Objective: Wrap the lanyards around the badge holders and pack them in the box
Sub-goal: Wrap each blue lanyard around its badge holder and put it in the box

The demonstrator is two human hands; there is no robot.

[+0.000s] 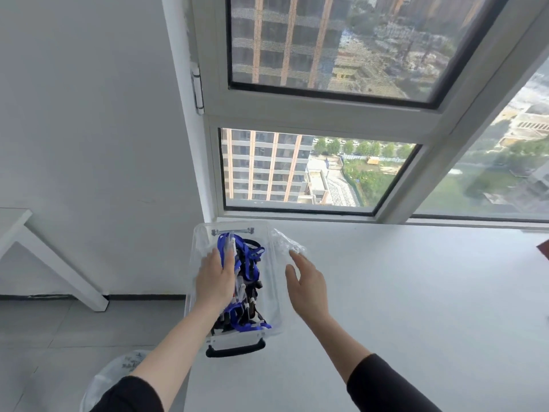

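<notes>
A clear plastic box (pixel 274 281) with a black handle at its near end stands at the left edge of the white table (pixel 416 307). It holds several badge holders wrapped in blue and black lanyards (pixel 249 263). My left hand (pixel 215 281) lies inside the box with straight fingers pressing down on the bundles. My right hand (pixel 309 285) hovers open just right of the box, fingertips near a crumpled clear plastic bag (pixel 289 243) beside the box's far right corner.
A window stands right behind the table. A bin lined with a plastic bag (pixel 118 379) sits on the floor at the lower left. Another white table (pixel 17 230) is at the far left. A dark red object (pixel 545 248) pokes in at the right edge.
</notes>
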